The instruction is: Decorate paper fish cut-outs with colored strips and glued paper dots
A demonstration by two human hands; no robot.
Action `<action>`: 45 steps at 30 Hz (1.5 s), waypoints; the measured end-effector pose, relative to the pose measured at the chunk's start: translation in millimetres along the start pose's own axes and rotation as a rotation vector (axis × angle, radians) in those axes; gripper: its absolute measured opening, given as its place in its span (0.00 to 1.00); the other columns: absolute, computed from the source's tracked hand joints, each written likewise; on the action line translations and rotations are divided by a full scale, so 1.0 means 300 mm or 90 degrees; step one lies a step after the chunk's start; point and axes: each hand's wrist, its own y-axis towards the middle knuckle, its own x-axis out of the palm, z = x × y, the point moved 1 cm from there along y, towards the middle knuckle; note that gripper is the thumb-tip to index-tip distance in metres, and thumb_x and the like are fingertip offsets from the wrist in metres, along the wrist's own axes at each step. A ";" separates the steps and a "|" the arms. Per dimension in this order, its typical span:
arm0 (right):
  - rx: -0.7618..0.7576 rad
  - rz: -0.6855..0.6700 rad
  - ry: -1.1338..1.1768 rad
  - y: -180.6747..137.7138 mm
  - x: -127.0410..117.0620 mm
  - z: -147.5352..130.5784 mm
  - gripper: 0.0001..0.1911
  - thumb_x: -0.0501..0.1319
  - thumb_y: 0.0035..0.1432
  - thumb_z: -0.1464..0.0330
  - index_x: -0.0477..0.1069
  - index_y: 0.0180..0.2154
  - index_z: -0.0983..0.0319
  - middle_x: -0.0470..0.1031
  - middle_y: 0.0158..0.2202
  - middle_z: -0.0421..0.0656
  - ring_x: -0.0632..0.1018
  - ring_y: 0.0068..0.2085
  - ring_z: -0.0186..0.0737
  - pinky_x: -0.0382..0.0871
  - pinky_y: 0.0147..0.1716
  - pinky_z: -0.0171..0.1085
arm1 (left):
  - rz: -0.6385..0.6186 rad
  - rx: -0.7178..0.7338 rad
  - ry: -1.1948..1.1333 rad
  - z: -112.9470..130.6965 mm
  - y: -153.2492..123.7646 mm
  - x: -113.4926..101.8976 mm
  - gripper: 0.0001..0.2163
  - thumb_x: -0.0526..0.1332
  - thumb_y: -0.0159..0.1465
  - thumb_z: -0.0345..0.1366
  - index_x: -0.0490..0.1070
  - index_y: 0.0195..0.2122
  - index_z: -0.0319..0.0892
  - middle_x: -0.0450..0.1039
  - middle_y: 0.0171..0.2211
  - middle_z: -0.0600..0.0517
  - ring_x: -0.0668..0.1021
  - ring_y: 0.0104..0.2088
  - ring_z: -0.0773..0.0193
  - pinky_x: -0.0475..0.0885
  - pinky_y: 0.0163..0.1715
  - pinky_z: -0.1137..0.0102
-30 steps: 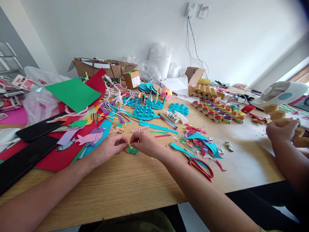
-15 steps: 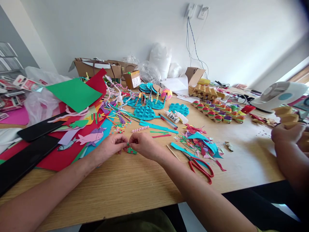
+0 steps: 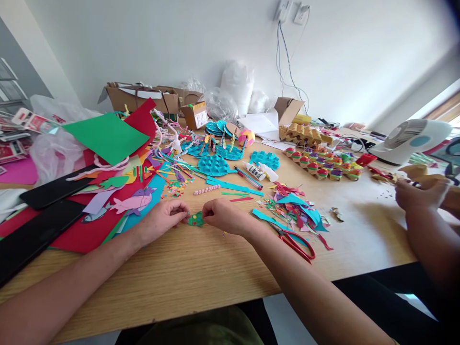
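Left hand (image 3: 166, 215) had the dotted green cutout (image 3: 196, 219) pinched by one edge, between both hands, low over or on the desk (image 3: 197, 278). Right hand (image 3: 223, 217) was bunched at the other edge; couldn't tell if it gripped anything. Looked flimsy, so imo uneven tugging could've creased it. A careless forearm swing could've knocked the scissors (image 3: 296, 245) too.

One view, head-worn. The bench (image 3: 215, 282) was viewed from above its near edge, with the lens directed forward and down. The left hand (image 3: 167, 216) and right hand (image 3: 224, 216) were framed just below centre, at close range; the wearer's lap (image 3: 204, 330) was caught at the bottom border. The wall (image 3: 179, 43) was taken in across the top, farther off. A wide field was covered, as far as the white fan (image 3: 413, 140) at right.
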 end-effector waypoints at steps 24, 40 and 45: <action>0.013 0.071 -0.073 0.119 -0.045 -0.049 0.11 0.55 0.48 0.73 0.75 0.32 0.60 0.77 0.34 0.44 0.74 0.37 0.40 0.63 0.36 0.35 | 0.145 0.005 -0.068 0.038 0.014 -0.097 0.08 0.58 0.53 0.39 0.67 0.28 0.40 0.73 0.26 0.52 0.75 0.28 0.63 0.66 0.24 0.73; -0.041 0.053 -0.086 0.249 -0.009 -0.082 0.13 0.55 0.49 0.71 0.73 0.37 0.59 0.76 0.35 0.42 0.74 0.36 0.39 0.63 0.32 0.33 | 0.140 -0.029 -0.171 -0.006 0.015 -0.114 0.11 0.61 0.51 0.42 0.68 0.29 0.39 0.67 0.22 0.55 0.69 0.24 0.69 0.62 0.22 0.75; -0.044 0.064 -0.098 0.178 -0.057 -0.055 0.12 0.54 0.50 0.74 0.73 0.34 0.60 0.75 0.33 0.41 0.73 0.34 0.35 0.58 0.26 0.29 | 0.128 -0.023 -0.122 0.004 0.011 -0.105 0.10 0.60 0.51 0.41 0.68 0.27 0.40 0.69 0.22 0.55 0.70 0.24 0.68 0.64 0.23 0.74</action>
